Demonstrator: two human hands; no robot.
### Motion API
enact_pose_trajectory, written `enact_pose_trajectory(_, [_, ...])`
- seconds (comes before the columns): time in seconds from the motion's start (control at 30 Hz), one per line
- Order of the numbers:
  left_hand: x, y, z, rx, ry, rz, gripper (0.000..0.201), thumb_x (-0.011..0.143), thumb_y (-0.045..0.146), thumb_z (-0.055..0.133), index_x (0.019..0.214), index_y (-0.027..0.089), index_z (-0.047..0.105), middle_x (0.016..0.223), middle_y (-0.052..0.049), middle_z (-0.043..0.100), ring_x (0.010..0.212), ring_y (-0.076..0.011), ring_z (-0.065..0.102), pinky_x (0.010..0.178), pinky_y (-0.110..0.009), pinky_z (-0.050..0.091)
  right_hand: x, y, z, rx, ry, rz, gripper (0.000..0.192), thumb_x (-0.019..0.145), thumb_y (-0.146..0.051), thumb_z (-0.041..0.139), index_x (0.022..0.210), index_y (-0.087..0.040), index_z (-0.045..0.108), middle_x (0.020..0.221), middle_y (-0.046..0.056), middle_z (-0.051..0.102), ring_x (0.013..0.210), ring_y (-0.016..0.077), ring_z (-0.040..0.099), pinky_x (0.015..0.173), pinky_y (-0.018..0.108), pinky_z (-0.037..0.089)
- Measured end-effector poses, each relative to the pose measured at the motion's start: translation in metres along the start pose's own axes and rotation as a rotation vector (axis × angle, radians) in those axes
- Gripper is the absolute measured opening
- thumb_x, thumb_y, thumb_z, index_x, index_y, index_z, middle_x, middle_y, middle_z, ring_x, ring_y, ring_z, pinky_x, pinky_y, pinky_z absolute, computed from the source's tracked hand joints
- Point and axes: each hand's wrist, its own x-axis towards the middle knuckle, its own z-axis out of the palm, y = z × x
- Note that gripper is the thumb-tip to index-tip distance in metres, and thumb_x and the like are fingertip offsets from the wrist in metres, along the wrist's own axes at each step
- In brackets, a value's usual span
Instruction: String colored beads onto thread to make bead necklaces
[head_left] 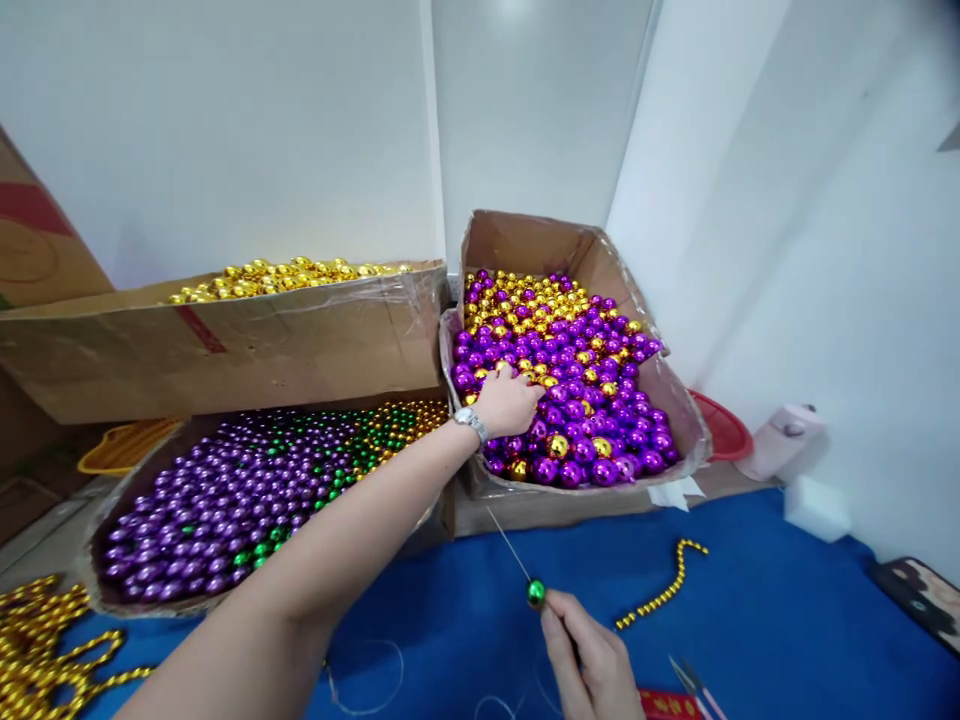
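Note:
My left hand (508, 402), with a silver watch (471, 424) on the wrist, reaches into a box (694, 432) of large shiny purple and gold beads (574, 395). Its fingers are apart and touch the beads; the fingertips are partly hidden. Lower down, my right hand (592, 655) is closed, pinching a long thin needle (510, 543). A green bead (535, 593) is threaded on the needle just above the fingertips. The needle points up and to the left.
At left, a carton (315, 345) of gold beads stands above a box of small purple, green and gold beads (247, 490). Gold bead strings (52, 650) lie front left, a short gold strand (667, 590) on the blue cloth (739, 620). Scissor-like tips (690, 675) and a phone (922, 600) lie right.

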Motion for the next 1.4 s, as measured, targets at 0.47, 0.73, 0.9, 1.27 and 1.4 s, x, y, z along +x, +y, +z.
enact_pose_trajectory(0.47, [-0.106,0.026,-0.027,-1.425,0.2,-0.435,0.03,0.08,0.023,0.06,0.109,0.02,0.05,0.097,-0.006,0.062,0.083,-0.0174,0.065,0.072,-0.029,0.051,0.007,-0.003,-0.012,-0.152,0.034,-0.078,0.028,0.096,-0.028,0.038,0.113,-0.018,0.058,0.067,0.002,0.063,0.055,0.0126,0.061,0.055,0.018,0.049])
enact_pose_trajectory(0.73, [-0.176,0.034,-0.021,-1.79,0.475,-0.796,0.026,0.075,0.012,0.066,0.098,0.016,0.056,0.095,-0.004,0.064,0.091,-0.0196,0.066,0.085,-0.03,0.05,0.005,-0.004,0.006,-0.228,-0.092,-0.296,0.024,0.092,-0.015,0.043,0.112,-0.017,0.057,0.093,0.008,0.069,0.079,0.0172,0.068,0.071,0.024,0.053])
enact_pose_trajectory(0.9, [-0.187,0.035,-0.019,-1.762,0.52,-0.802,0.027,0.075,0.011,0.066,0.099,0.017,0.054,0.093,-0.003,0.063,0.091,-0.0194,0.066,0.083,-0.028,0.05,0.002,-0.004,0.007,-0.258,-0.095,-0.309,0.024,0.092,-0.015,0.044,0.112,-0.016,0.057,0.094,0.008,0.069,0.08,0.0172,0.068,0.071,0.024,0.053])
enact_pose_trajectory(1.27, [-0.203,0.058,-0.002,-1.526,0.541,-0.646,0.022,0.08,0.018,0.064,0.1,0.02,0.055,0.108,-0.007,0.058,0.101,-0.0199,0.059,0.089,-0.035,0.048,0.005,-0.011,0.016,-0.277,-0.098,-0.247,0.022,0.094,-0.019,0.039,0.101,-0.016,0.059,0.083,0.007,0.07,0.068,0.0154,0.068,0.062,0.021,0.052])
enact_pose_trajectory(1.4, [-0.211,0.058,-0.001,-1.605,0.513,-0.691,0.027,0.078,0.019,0.066,0.101,0.021,0.053,0.109,-0.007,0.058,0.1,-0.0213,0.06,0.086,-0.036,0.05,0.002,-0.009,0.018,-0.208,-0.131,-0.209,0.023,0.095,-0.021,0.037,0.101,-0.017,0.059,0.085,0.007,0.07,0.069,0.0138,0.067,0.065,0.02,0.053])
